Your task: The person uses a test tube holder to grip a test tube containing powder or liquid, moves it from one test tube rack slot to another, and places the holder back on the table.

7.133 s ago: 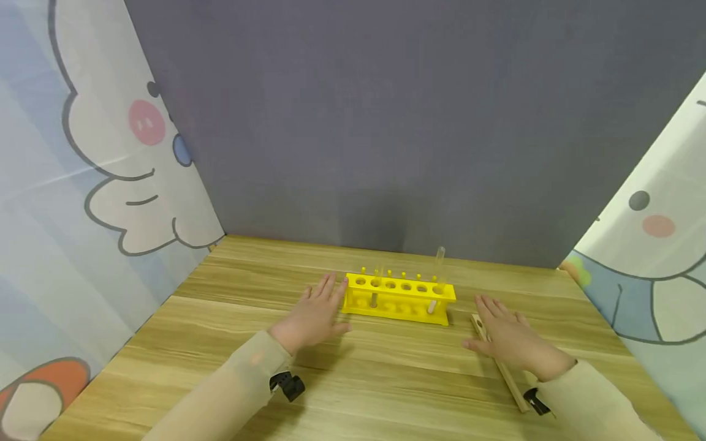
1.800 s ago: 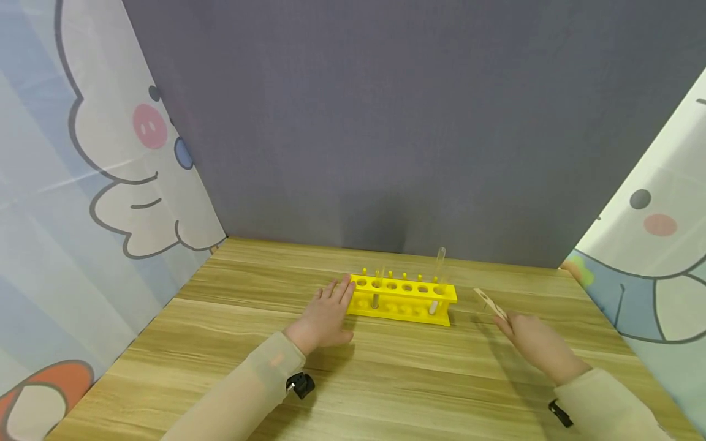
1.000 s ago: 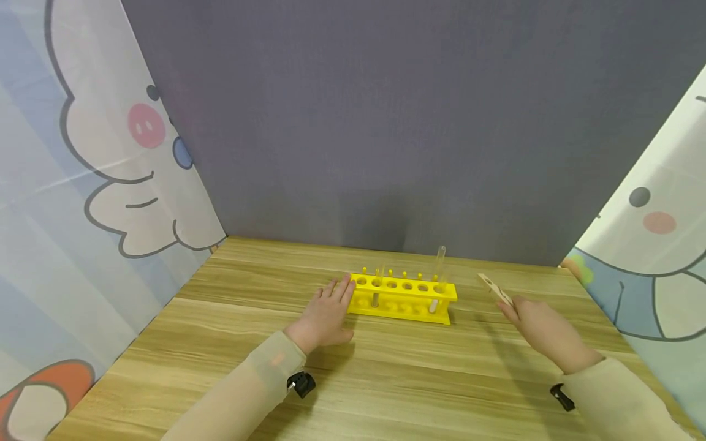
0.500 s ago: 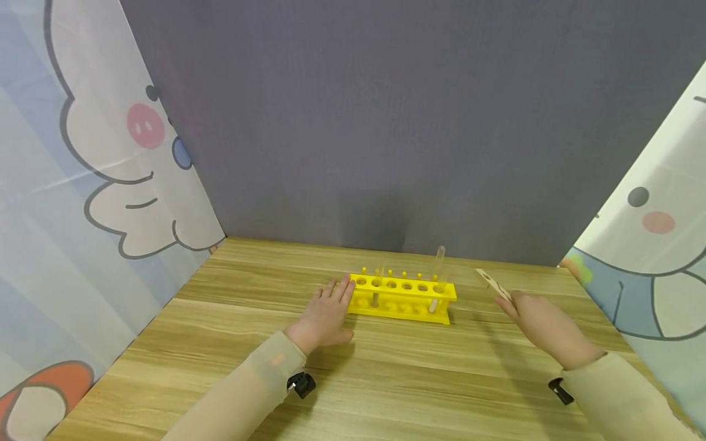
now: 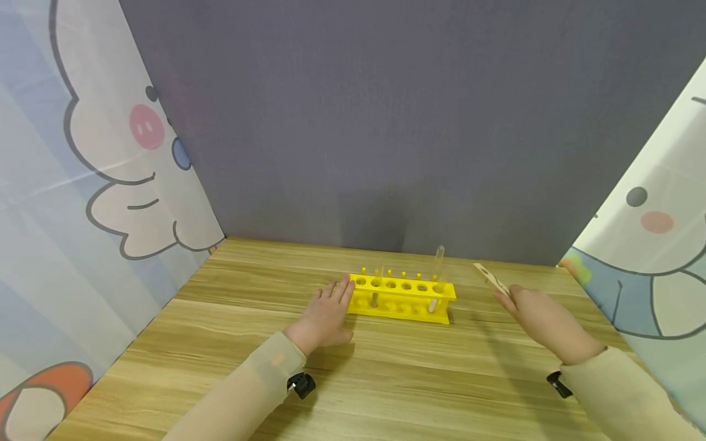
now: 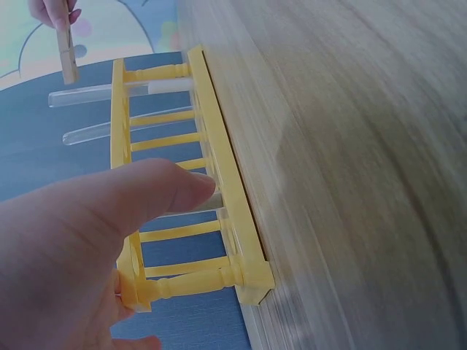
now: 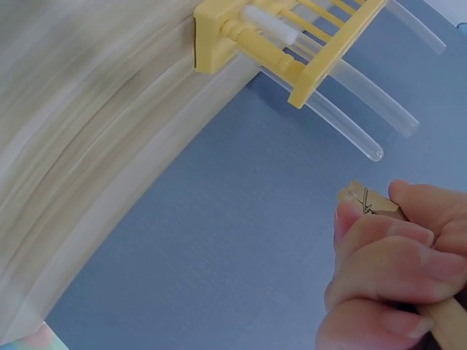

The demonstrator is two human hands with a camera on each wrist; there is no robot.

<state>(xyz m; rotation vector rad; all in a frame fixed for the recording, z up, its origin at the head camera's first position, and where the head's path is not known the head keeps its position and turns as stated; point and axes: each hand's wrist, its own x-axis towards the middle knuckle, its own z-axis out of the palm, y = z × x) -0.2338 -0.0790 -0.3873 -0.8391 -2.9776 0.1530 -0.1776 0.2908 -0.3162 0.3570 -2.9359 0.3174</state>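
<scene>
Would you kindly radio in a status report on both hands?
Left hand touching left end of yellow plastic test-tube rack. Right hand gripping slim wooden clamp, apart from rack. Nothing visible between clamp and rack.

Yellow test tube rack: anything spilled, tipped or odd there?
Nothing looks spilled or broken, and the yellow rack stands upright on the table. One clear tube at the right end stands closed end up, unlike the open-topped tube beside it; possibly just drying on a peg.
</scene>
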